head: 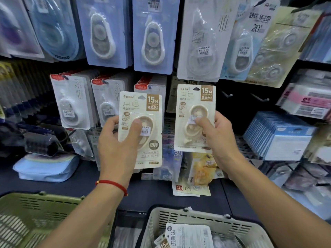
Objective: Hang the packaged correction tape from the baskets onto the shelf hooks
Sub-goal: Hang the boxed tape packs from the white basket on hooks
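Head: L hand (118, 147), R hand (217, 140) raised, each gripping cream pack (143, 104).

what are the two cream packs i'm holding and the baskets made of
Cream pack in the left hand and cream pack in the right hand: matte printed card, with a clear glossy plastic blister, judging by the glare over the dispenser. Green basket and pale basket: likely moulded plastic, dull finish, slotted walls.

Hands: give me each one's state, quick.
Left hand: grips a cream carded correction tape pack.
Right hand: grips a second cream carded pack, raised slightly higher.
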{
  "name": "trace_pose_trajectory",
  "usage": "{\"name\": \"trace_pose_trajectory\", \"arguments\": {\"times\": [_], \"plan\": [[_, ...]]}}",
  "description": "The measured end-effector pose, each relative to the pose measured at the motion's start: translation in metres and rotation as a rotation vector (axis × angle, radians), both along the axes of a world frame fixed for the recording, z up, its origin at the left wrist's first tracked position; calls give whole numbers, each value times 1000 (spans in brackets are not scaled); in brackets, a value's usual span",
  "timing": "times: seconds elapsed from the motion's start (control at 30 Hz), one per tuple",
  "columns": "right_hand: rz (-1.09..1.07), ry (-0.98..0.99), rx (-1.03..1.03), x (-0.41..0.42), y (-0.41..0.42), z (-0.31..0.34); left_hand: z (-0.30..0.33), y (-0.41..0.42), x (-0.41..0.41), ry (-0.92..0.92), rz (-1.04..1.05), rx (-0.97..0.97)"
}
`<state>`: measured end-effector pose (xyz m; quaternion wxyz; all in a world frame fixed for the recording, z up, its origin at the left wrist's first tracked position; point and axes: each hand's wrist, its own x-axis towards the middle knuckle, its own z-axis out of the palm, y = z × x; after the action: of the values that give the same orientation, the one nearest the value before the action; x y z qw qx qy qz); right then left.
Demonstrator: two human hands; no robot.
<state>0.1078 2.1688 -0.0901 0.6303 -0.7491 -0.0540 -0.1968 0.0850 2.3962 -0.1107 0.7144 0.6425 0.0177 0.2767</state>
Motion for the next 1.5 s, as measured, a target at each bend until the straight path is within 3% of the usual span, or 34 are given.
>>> {"name": "trace_pose_trajectory", "arguments": {"times": [0.2,0.3,0.4,0.5,0.6,0.77,0.83,0.9,0.97,1.03,1.3,1.5], "plan": [[23,7,-40,0,-4,-3,1,3,-3,-14,13,-8],[-108,-19,-9,-2,-3,-12,2,3,-3,-22,-25,-36],[-225,-27,-147,16,4,-21,1,0,-2,-68,-138,-77],[-280,88,-273,61,11,-18,-1,-6,-2,-95,-216,-17],[-337,230,-228,103,13,-9,-4,-8,-2,-96,-274,30],[-404,375,-419,121,7,-13,-9,-8,-4,-63,-358,17],[-307,331,-259,105,11,-14,-9,-7,-4,-61,-396,6],[-58,258,-35,72,17,-14,-9,-8,-3,-52,-427,-14],[192,168,2,29,22,-12,-9,-12,-3,-52,-453,-27],[302,98,-62,-4,25,-12,-7,-18,-5,-69,-488,2],[64,42,44,-23,16,-1,-8,-39,-10,9,-606,143],[16,130,176,-14,11,3,-7,-44,-8,66,-621,72]]}}
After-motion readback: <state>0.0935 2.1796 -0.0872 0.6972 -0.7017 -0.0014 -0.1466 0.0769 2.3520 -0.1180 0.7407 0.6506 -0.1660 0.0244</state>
